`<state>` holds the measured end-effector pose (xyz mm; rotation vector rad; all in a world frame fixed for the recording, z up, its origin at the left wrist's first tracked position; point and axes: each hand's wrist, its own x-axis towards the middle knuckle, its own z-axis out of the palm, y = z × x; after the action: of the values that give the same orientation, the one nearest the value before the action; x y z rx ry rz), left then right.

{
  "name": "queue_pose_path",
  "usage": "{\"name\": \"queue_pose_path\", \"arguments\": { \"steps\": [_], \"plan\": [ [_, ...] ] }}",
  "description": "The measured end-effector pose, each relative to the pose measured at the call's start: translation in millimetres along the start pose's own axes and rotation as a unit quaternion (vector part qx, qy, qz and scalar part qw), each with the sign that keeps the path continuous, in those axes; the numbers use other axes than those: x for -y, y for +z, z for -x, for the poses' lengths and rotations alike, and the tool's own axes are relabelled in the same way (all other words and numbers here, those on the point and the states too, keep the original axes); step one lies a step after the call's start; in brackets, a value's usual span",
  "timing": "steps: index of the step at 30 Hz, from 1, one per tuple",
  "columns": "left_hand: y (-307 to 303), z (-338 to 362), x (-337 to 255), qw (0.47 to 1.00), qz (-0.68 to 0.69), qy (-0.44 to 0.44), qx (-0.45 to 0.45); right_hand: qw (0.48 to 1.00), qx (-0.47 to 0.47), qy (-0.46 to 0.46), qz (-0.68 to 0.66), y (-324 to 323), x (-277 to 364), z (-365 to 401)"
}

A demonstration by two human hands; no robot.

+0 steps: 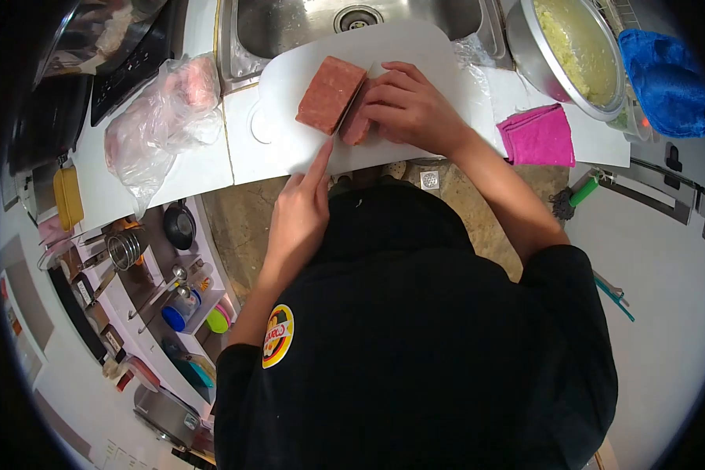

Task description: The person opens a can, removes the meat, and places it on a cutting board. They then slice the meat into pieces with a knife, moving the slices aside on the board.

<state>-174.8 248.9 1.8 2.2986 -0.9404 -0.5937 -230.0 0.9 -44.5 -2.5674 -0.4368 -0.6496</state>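
A block of pink meat lies on a white cutting board at the counter's edge. A narrow knife stands between the block and a cut slice of meat. My left hand is closed round the knife's near end, its index finger stretched along it; the handle is mostly hidden in the hand. The curled fingers of my right hand rest on the slice side, close to the blade, and partly cover the meat there.
A steel sink sits behind the board. At the right are a metal bowl of pale yellow shreds, a pink cloth and a blue cloth-like item. Bagged meat lies left; a utensil shelf stands below.
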Motion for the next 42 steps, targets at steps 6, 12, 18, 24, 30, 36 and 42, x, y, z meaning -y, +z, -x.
{"name": "queue_pose_path", "arguments": {
  "steps": [6,12,18,24,30,36,42],
  "plan": [
    [-1,12,12,1.000,0.011,-0.013,0.002,1.000,-0.002,-0.022,0.015,-11,-7,-4],
    [-5,40,26,1.000,0.021,0.008,-0.006,0.996,-0.074,-0.039,0.029,-28,-11,0],
    [-4,44,31,0.999,0.036,0.037,-0.002,0.997,-0.076,-0.016,0.029,-25,-21,42],
    [-11,36,15,0.999,0.009,0.023,0.035,0.999,-0.037,0.034,0.004,-31,-13,54],
    [-26,23,-5,0.999,0.031,0.020,0.011,0.984,-0.101,0.125,-0.080,-35,-13,34],
    [-36,12,-17,1.000,-0.003,-0.002,-0.007,0.897,-0.078,0.333,-0.278,-20,-42,-29],
    [-37,10,-17,1.000,-0.019,-0.004,-0.008,0.858,0.105,0.363,-0.349,-15,-60,-45]
  ]
}}
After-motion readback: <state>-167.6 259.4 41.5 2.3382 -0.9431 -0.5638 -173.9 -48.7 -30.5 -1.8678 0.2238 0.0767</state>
